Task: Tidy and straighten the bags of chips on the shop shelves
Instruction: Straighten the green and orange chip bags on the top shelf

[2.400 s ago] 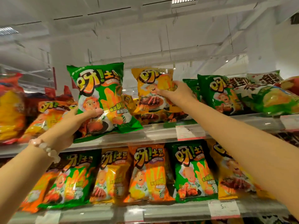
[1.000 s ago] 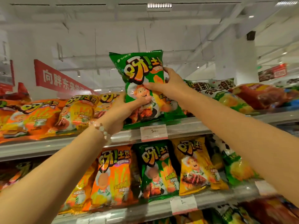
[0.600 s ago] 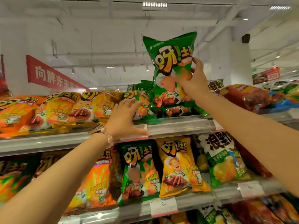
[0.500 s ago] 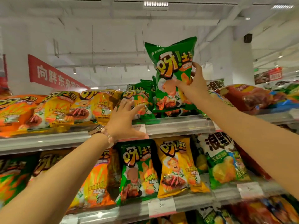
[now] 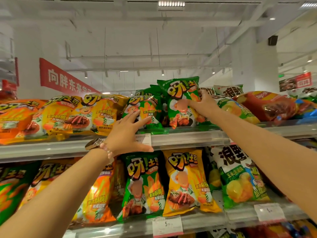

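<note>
1. The upper shelf (image 5: 188, 137) carries orange bags (image 5: 18, 117) at the left, yellow bags (image 5: 103, 112) next, green bags (image 5: 147, 109) in the middle, and a red bag (image 5: 267, 105) lying flat at the right
2. The lower shelf (image 5: 205, 220) holds upright bags: a green one (image 5: 144, 186), a yellow one (image 5: 187, 182) just beside it, and a green-and-white corn bag (image 5: 240, 177)
3. Price tags (image 5: 167, 225) sit on the shelf edges

White ceiling (image 5: 120, 28) with strip light (image 5: 171, 4), white pillar (image 5: 253, 62), red banner (image 5: 63, 79).
</note>
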### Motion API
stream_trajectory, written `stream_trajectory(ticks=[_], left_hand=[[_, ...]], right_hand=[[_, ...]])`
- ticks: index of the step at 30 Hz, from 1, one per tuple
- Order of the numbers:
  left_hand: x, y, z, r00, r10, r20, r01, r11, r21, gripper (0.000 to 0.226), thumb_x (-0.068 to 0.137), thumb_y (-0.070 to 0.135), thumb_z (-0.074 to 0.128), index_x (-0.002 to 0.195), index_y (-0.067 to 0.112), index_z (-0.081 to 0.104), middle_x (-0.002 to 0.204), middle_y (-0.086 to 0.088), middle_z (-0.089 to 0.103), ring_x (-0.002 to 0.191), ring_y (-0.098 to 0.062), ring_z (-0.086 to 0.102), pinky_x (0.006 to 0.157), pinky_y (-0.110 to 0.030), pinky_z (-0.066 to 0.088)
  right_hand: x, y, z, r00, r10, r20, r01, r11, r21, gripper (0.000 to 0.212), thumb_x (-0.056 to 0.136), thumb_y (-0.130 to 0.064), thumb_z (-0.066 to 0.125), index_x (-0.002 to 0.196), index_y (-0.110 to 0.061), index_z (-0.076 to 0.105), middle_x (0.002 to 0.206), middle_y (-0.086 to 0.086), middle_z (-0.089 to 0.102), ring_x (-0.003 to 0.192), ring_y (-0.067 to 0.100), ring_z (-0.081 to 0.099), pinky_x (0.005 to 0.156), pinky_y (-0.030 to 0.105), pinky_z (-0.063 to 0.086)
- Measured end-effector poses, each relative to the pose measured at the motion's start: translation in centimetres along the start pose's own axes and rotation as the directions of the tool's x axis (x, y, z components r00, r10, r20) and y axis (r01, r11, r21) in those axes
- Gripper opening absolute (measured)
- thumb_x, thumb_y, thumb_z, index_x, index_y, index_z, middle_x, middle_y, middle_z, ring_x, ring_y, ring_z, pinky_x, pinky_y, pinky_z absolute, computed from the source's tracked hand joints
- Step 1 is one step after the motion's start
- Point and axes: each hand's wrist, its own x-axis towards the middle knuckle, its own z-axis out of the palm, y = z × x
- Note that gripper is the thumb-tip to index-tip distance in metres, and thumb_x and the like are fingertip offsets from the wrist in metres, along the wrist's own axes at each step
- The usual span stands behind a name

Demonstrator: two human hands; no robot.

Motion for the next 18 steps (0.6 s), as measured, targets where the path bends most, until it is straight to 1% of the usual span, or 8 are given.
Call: stream_trajectory(ticks=[4, 7, 9, 11, 13, 14, 16, 18], left_hand=[[-0.1, 0.1, 0.0, 1.0, -0.001, -0.003, 0.001, 1.0, -0.003, 0.111, 0.051, 0.087, 0.044, 0.149, 0.045, 0.014, 0.162, 0.002, 0.002, 0.148, -0.02, 0.003, 0.116, -0.047, 0.013], [-0.1, 0.1, 0.0, 1.0, 0.0, -0.007, 0.0, 1.0, 0.001, 0.111, 0.051, 0.087, 0.043, 0.149, 0.044, 0.015, 0.162, 0.001, 0.002, 0.148, -0.02, 0.003, 0.116, -0.048, 0.014], [-0.1, 0.1, 0.1, 1.0, -0.001, -0.008, 0.001, 1.0, 0.008, 0.11, 0.052, 0.087, 0.044, 0.149, 0.045, 0.015, 0.162, 0.002, 0.002, 0.148, -0.02, 0.003, 0.116, -0.047, 0.014], [-0.1, 0.1, 0.2, 1.0, -0.002, -0.012, 0.002, 1.0, 0.007, 0.109, 0.053, 0.086, 0.045, 0.149, 0.045, 0.015, 0.162, 0.002, 0.002, 0.148, -0.02, 0.003, 0.116, -0.048, 0.014], [-0.1, 0.1, 0.2, 1.0, -0.001, -0.019, 0.001, 1.0, 0.006, 0.109, 0.053, 0.087, 0.044, 0.149, 0.044, 0.015, 0.162, 0.001, 0.003, 0.148, -0.02, 0.003, 0.116, -0.047, 0.013], [-0.2, 0.1, 0.1, 1.0, 0.0, -0.021, 0.001, 1.0, 0.005, 0.11, 0.053, 0.087, 0.044, 0.149, 0.044, 0.015, 0.162, 0.001, 0.002, 0.148, -0.02, 0.002, 0.116, -0.047, 0.013], [-0.3, 0.3, 0.0, 1.0, 0.001, -0.027, -0.001, 1.0, -0.006, 0.109, 0.053, 0.086, 0.045, 0.149, 0.044, 0.016, 0.162, 0.001, 0.002, 0.148, -0.02, 0.001, 0.117, -0.047, 0.011], [-0.4, 0.4, -0.2, 1.0, 0.002, -0.029, -0.003, 1.0, -0.02, 0.11, 0.053, 0.085, 0.047, 0.15, 0.043, 0.016, 0.162, -0.001, 0.001, 0.148, -0.02, -0.002, 0.118, -0.048, 0.01]], right_hand=[[0.0, 0.3, 0.3, 0.997, 0.073, 0.039, -0.068, 0.991, -0.115, 0.089, 0.08, -0.064, 0.06, 0.148, -0.016, 0.027, 0.146, 0.013, 0.039, 0.128, 0.032, 0.044, 0.103, 0.046, 0.044], [-0.4, 0.3, 0.7, 0.997, 0.077, 0.017, -0.074, 0.987, -0.143, 0.09, 0.082, -0.064, 0.056, 0.148, -0.013, 0.02, 0.143, 0.015, 0.041, 0.123, 0.033, 0.049, 0.097, 0.045, 0.047], [-1.1, 0.4, 1.1, 0.997, 0.058, -0.055, -0.065, 0.989, -0.134, 0.086, 0.083, -0.062, 0.057, 0.142, -0.01, 0.022, 0.134, 0.015, 0.046, 0.113, 0.032, 0.054, 0.088, 0.043, 0.049], [-1.9, 0.4, 1.5, 0.983, -0.034, -0.179, -0.008, 0.974, -0.228, 0.076, 0.084, -0.062, 0.055, 0.132, -0.009, 0.032, 0.127, 0.014, 0.047, 0.107, 0.031, 0.053, 0.081, 0.042, 0.048], [-2.7, 0.5, 1.8, 0.935, -0.18, -0.306, 0.052, 0.922, -0.384, 0.069, 0.085, -0.063, 0.051, 0.124, -0.007, 0.042, 0.124, 0.014, 0.046, 0.11, 0.03, 0.05, 0.08, 0.04, 0.045], [-3.0, 0.4, 2.0, 0.913, -0.224, -0.34, 0.066, 0.906, -0.419, 0.067, 0.086, -0.062, 0.05, 0.123, -0.007, 0.044, 0.124, 0.015, 0.047, 0.111, 0.03, 0.049, 0.08, 0.039, 0.045], [-3.4, 0.5, 2.2, 0.919, -0.226, -0.324, 0.081, 0.91, -0.407, 0.064, 0.089, -0.059, 0.046, 0.125, -0.007, 0.045, 0.127, 0.015, 0.047, 0.114, 0.032, 0.048, 0.082, 0.04, 0.045], [-3.6, 0.7, 2.4, 0.954, -0.173, -0.245, 0.068, 0.92, -0.387, 0.066, 0.091, -0.057, 0.043, 0.135, -0.008, 0.04, 0.137, 0.015, 0.043, 0.122, 0.032, 0.045, 0.089, 0.042, 0.045]])
